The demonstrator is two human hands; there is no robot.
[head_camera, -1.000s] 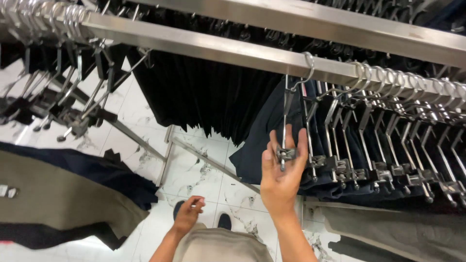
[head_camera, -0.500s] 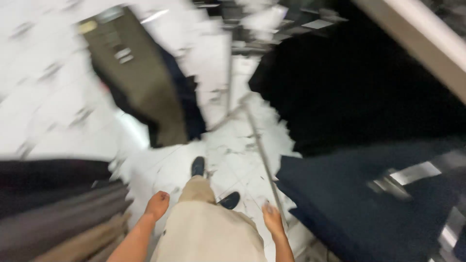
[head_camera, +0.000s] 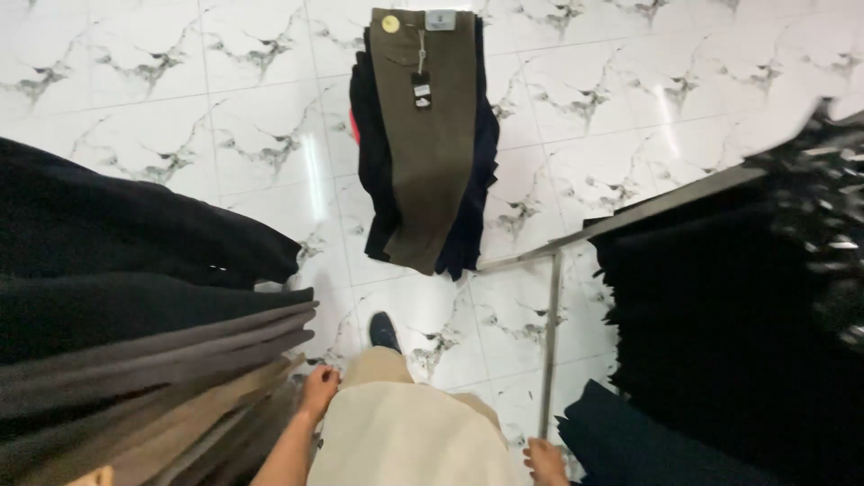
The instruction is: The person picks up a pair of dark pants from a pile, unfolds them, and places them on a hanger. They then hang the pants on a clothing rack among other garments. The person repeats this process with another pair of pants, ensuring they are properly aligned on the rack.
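Looking straight down, your left hand (head_camera: 319, 391) hangs loose and holds nothing, fingers lightly curled, just beside the hanging grey and tan trousers (head_camera: 153, 387). Your right hand (head_camera: 546, 461), partly cut off at the frame's edge, rests empty near the dark navy garments (head_camera: 648, 441). Ahead on the marble floor (head_camera: 180, 108) lies a stack of folded trousers (head_camera: 425, 135), olive pair on top.

Labels sit only on the folded olive-green trousers (head_camera: 430, 135) lying atop the floor pile. Small round pale-yellow sticker (head_camera: 390, 23) at trousers' top-left corner. Pale rectangular sewn patch (head_camera: 440, 20) at top edge, centre-right. Dark rectangular hang tag (head_camera: 420, 90) w/ pale print just below, on a thin string.
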